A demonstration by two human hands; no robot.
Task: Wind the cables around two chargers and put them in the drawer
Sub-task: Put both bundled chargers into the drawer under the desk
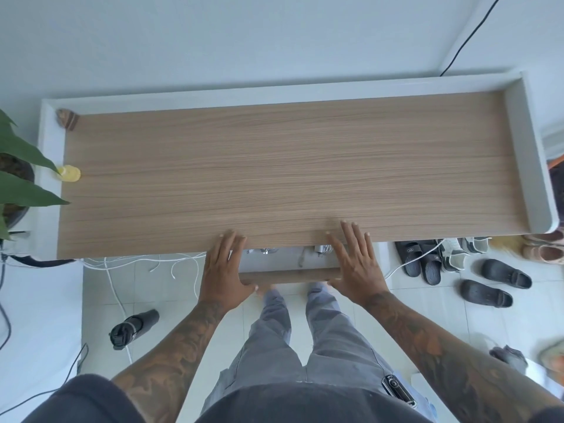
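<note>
While seen from above: one wood-grain desk [290,166] with a white raised rim, and under its near edge one drawer [290,274] pulled partly out, wooden front toward the person. Inside the drawer, two white chargers: left charger [267,250] and right charger [322,248], each half hidden by the desk edge, apart from one another, with a grey cable end [301,258] trailing near the right one; cannot tell how tightly either cable is wound.

Two hands, both with fingers straight and spread, gripping nothing. Left hand [224,276] flat at the drawer's left end, thumb touching the drawer front, fingertips reaching over the desk edge. Right hand [355,264] flat at the drawer's right end, thumb against the front, fingertips resting on the desktop.

On the desktop, far left: one small yellow round object [70,174] and one brown object in the back corner [67,119], too blurred to name. Beside the desk, one potted plant [15,178].

On the tiled floor: several loose white cables [143,261], one dark bottle [134,326] lying on its side, and at the right a cluster of shoes, among them four dark slippers [488,282]. One black cable [470,35] running down the wall.
</note>
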